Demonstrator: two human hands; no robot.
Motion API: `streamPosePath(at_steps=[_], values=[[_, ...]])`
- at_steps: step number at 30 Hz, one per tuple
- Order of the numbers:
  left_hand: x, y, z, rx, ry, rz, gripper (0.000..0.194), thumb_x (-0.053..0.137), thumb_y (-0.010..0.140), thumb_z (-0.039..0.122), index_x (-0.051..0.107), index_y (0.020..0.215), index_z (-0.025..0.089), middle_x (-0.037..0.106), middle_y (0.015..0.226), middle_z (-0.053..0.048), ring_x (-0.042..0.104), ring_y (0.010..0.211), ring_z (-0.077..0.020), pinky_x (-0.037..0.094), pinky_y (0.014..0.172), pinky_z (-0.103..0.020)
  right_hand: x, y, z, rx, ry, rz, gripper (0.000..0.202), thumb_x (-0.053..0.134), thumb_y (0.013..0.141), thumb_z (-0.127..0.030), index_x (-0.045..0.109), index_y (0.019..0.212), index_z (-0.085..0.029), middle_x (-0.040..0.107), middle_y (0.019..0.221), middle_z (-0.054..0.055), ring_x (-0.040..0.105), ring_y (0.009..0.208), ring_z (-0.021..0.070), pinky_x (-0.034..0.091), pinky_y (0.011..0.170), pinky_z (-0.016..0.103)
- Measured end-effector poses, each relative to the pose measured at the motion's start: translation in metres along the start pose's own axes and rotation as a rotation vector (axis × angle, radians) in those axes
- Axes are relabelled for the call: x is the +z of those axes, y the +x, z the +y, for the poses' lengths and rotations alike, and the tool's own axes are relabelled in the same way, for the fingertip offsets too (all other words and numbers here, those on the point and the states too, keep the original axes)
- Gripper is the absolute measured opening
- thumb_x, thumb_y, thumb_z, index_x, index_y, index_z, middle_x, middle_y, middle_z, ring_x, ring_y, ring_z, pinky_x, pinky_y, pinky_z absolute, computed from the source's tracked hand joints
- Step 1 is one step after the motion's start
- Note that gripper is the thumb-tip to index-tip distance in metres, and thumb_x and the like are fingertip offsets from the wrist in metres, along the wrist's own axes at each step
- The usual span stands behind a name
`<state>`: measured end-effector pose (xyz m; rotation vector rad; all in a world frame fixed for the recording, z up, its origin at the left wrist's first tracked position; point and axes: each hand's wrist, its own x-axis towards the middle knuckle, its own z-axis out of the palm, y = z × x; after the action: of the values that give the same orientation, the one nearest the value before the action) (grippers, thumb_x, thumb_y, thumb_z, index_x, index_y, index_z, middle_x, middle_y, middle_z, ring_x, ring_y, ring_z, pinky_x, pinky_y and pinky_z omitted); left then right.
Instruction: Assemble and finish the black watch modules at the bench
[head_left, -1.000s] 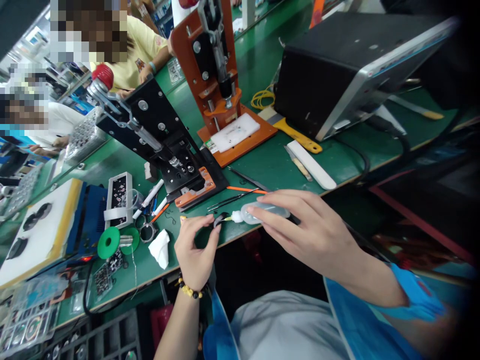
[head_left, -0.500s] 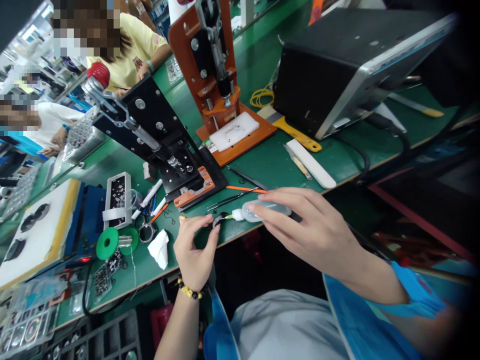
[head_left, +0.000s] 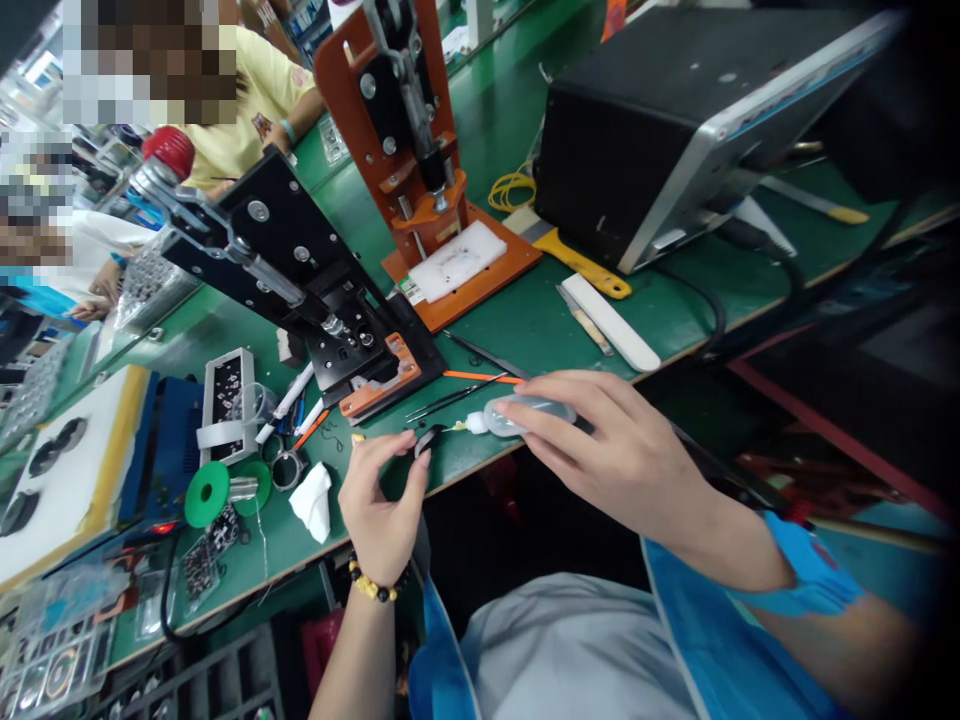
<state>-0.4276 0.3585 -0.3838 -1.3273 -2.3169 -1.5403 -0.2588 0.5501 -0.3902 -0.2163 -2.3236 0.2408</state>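
Head view: our left hand (head_left: 379,508) pinches a small curved black part (head_left: 429,439), slim and glossy, between thumb and index near the smooth green bench (head_left: 517,322)'s front edge. Our right hand (head_left: 619,450) grips a rounded translucent bottle (head_left: 516,416), white-necked, thin needle (head_left: 454,428) pointed at the part; can't tell if they touch. Slender dark tweezers (head_left: 452,399) lie just beyond.
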Motion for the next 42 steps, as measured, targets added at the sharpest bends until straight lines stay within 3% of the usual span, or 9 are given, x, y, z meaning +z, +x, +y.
streamPosePath(at_steps=[16,37,42], values=[[0.0,0.0,-0.001,-0.041,-0.033,0.009,0.024,0.077,0.091,0.017,0.075,0.114,0.024,0.071,0.102,-0.005,0.069,0.095,-0.0188,0.06,0.089,-0.036,0.002,0.0,-0.002,0.035,0.057,0.011,0.033,0.066,0.095,-0.005,0.067,0.125,-0.019,0.071,0.119,0.012,0.067,0.113,0.0282,0.061,0.096,0.046],[-0.002,-0.001,-0.003,-0.035,-0.046,0.004,0.027,0.077,0.09,0.012,0.075,0.114,0.025,0.072,0.104,-0.005,0.069,0.096,-0.0185,0.058,0.092,-0.037,0.003,0.012,-0.019,-0.076,0.064,0.016,0.04,0.068,0.092,-0.001,0.068,0.129,-0.016,0.07,0.123,0.014,0.066,0.115,0.0298,0.06,0.097,0.046],[-0.002,-0.001,-0.003,-0.037,-0.039,0.001,0.026,0.076,0.091,0.014,0.074,0.114,0.026,0.072,0.104,-0.004,0.068,0.096,-0.0185,0.058,0.092,-0.037,-0.002,0.014,-0.01,-0.049,0.024,0.021,0.037,0.067,0.094,-0.004,0.067,0.128,-0.018,0.071,0.122,0.012,0.068,0.114,0.0291,0.058,0.1,0.044]])
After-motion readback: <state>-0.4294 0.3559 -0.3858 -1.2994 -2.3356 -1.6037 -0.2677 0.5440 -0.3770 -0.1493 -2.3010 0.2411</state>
